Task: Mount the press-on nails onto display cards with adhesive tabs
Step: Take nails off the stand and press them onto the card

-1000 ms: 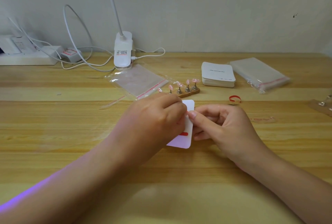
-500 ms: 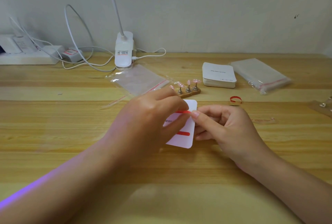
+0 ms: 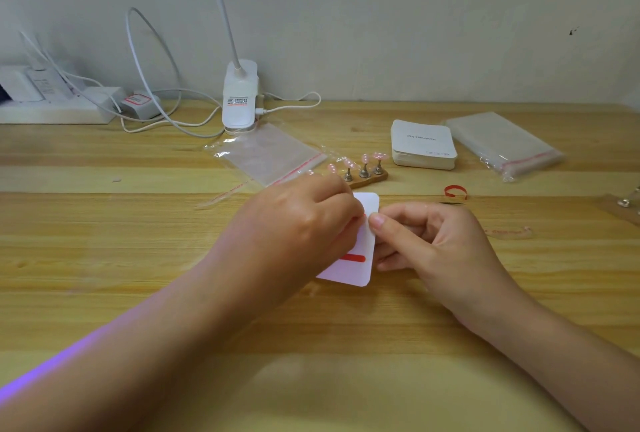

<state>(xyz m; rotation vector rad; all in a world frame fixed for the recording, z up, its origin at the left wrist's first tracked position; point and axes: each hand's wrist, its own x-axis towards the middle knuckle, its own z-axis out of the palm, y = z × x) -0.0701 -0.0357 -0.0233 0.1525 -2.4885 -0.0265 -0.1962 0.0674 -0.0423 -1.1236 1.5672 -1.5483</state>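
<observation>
On the wooden table a white display card lies between the two hands, its near corner resting on the wood and its far edge lifted slightly. The left hand covers most of the card's left half, its fingers curled down onto the upper part of the card, where a sliver of a red adhesive strip shows at the fingertips; whether it is pinching that strip or only pressing on it cannot be told. The right hand holds the card's right edge, the thumb on top and the curled fingers tucked beneath. A second red adhesive strip is stuck flat across the lower part of the card, in plain sight. Just beyond the hands stands a small wooden nail stand with metal pegs carrying pink press-on nails. To its right sits a stack of white display cards, and beside that a pack of clear bags with a red seal line. An open clear bag lies to the left of the stand, near the white base of a desk lamp. A curled red backing strip lies on the table right of the hands. A power strip and white cables sit at the far left against the wall.
</observation>
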